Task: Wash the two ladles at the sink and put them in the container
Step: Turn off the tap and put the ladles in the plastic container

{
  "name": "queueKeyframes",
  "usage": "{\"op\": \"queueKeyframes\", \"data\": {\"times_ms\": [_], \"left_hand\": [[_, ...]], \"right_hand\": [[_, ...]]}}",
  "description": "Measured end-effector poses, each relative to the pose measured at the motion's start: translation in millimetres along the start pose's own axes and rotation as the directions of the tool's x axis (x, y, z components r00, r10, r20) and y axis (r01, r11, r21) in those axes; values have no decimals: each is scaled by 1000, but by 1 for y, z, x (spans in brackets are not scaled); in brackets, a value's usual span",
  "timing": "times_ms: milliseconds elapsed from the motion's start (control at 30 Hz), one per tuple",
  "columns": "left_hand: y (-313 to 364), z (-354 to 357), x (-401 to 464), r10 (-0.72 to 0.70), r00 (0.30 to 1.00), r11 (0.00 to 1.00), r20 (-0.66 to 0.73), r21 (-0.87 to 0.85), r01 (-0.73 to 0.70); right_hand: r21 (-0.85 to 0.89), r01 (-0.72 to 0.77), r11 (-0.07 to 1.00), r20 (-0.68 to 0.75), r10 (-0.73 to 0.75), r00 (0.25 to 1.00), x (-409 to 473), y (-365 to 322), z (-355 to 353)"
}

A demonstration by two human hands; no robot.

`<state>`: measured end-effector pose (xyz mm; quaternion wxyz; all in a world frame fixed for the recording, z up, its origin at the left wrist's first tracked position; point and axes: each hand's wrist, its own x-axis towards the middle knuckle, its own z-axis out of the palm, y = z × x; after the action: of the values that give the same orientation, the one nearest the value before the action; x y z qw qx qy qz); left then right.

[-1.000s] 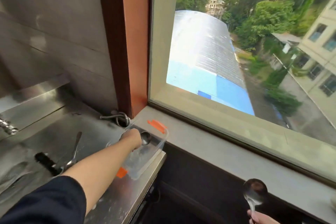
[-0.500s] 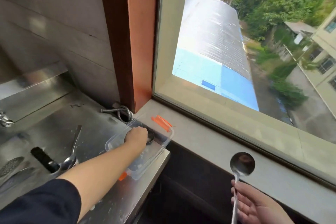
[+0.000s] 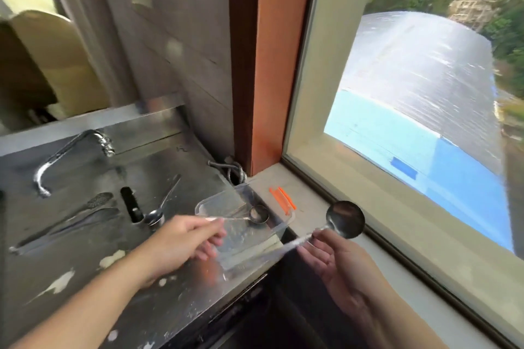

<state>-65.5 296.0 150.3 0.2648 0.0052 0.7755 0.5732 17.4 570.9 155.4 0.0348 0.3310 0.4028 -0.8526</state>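
Note:
A clear plastic container [image 3: 211, 205] with orange clips sits at the right end of the steel counter, beside the window sill. A small steel ladle [image 3: 258, 214] lies inside it, its bowl toward the far right corner. My left hand [image 3: 181, 244] pinches the end of that ladle's thin handle over the container's near side. A larger ladle [image 3: 345, 219] is held just right of the container, bowl up over the sill. My right hand [image 3: 337, 266] grips its handle from below.
A curved faucet [image 3: 56, 161] stands at the back left of the steel counter [image 3: 85, 278]. A spoon [image 3: 158, 211], a black-handled tool [image 3: 130, 205] and a flat skimmer [image 3: 71, 217] lie left of the container. A metal hose [image 3: 230, 170] coils at the wall. The stone window sill [image 3: 397, 235] runs along the right.
My left hand has drawn back from over the container to the small ladle's handle end. My right hand has brought the large ladle up and left, close to the container.

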Motion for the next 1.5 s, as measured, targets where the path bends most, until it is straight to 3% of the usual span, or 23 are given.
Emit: {"op": "queueKeyframes", "data": {"times_ms": [133, 267, 367, 500, 700, 767, 933, 1067, 1200, 1267, 1400, 1500], "left_hand": [[-12, 0, -63, -64, 996, 983, -63, -176, 52], [-27, -2, -77, -121, 954, 911, -274, -412, -3], [-33, -10, -77, -145, 926, 840, -349, -538, -71], [-45, -25, -72, -132, 927, 761, -352, -635, -133], [-59, -52, -54, -140, 932, 763, -334, -637, -113], [-62, -59, -46, -146, 934, 782, -327, -616, -93], [-64, -62, -21, -156, 937, 823, -313, -566, -52], [-68, -58, 1, -174, 938, 841, -299, -541, -16], [-69, -50, 16, -187, 940, 868, -287, -497, 21], [-70, -46, 23, -196, 940, 881, -281, -472, 43], [-74, -35, 34, -211, 941, 910, -263, -405, 90], [-75, -25, 37, -213, 943, 923, -257, -368, 108]], "right_hand": [[20, -80, 997, 89, 78, 993, 19, 2, 32], [-3, -136, 991, 150, 134, 980, 30, 10, 59], [-66, -136, 988, 186, 146, 972, 34, 21, 73], [-140, -123, 982, 214, 151, 965, 48, 35, 88], [-390, 30, 920, 123, 20, 992, 85, 25, 85], [-562, 79, 823, 89, -34, 995, 99, 19, 82], [-903, 123, 412, 89, -100, 991, 129, 13, 79], [-992, 119, 27, 118, -47, 992, 154, 9, 87], [-943, 93, -319, 71, 80, 994, 180, 18, 96], [-899, 74, -431, 51, 64, 997, 190, 26, 98], [-873, 36, -486, -61, 183, 981, 205, 40, 98], [-789, 66, -610, -94, 227, 969, 213, 50, 97]]}}
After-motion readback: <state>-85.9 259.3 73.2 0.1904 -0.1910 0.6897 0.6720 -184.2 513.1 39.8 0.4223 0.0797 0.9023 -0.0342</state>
